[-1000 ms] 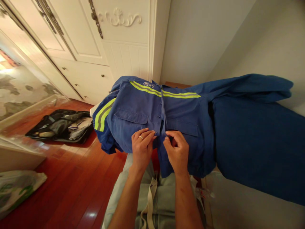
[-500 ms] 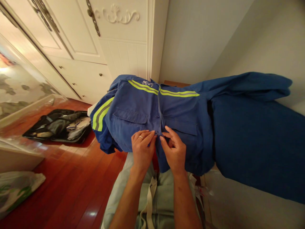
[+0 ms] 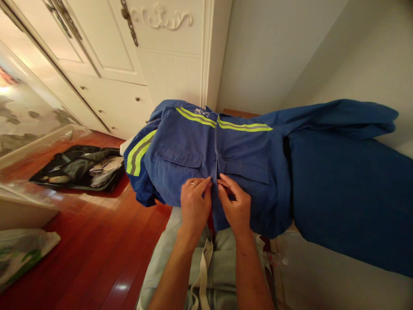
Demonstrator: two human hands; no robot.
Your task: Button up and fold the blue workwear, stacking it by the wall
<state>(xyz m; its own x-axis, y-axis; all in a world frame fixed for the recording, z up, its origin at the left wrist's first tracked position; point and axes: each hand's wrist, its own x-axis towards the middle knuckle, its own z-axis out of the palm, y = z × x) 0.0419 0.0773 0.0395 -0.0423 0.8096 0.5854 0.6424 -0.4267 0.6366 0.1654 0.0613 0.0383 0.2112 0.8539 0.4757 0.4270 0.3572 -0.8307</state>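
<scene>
A blue work jacket (image 3: 180, 137) with yellow-and-grey reflective strips lies spread out before me, its front facing up. At the lower part of its front opening, my left hand (image 3: 195, 202) pinches the edge that carries the buttons, at a button (image 3: 211, 181) partly hidden by the fingertips. Close beside it, my right hand (image 3: 236, 204) pinches the opposite front edge, the placket (image 3: 219, 165). The two edges meet between my fingertips. Whether the button is in its hole I cannot tell. Another button shows higher up. One sleeve (image 3: 335, 116) stretches out to the right.
Dark blue cloth (image 3: 351, 193) covers something bulky at the right. A white cabinet (image 3: 171, 64) stands behind the jacket. On the wooden floor (image 3: 129, 241) at left lie an open black suitcase (image 3: 80, 168) with things inside and a plastic bag (image 3: 26, 254).
My hands have drawn slightly closer together, bringing the two front edges of the jacket against each other. The button, visible before, is now mostly covered by my fingers.
</scene>
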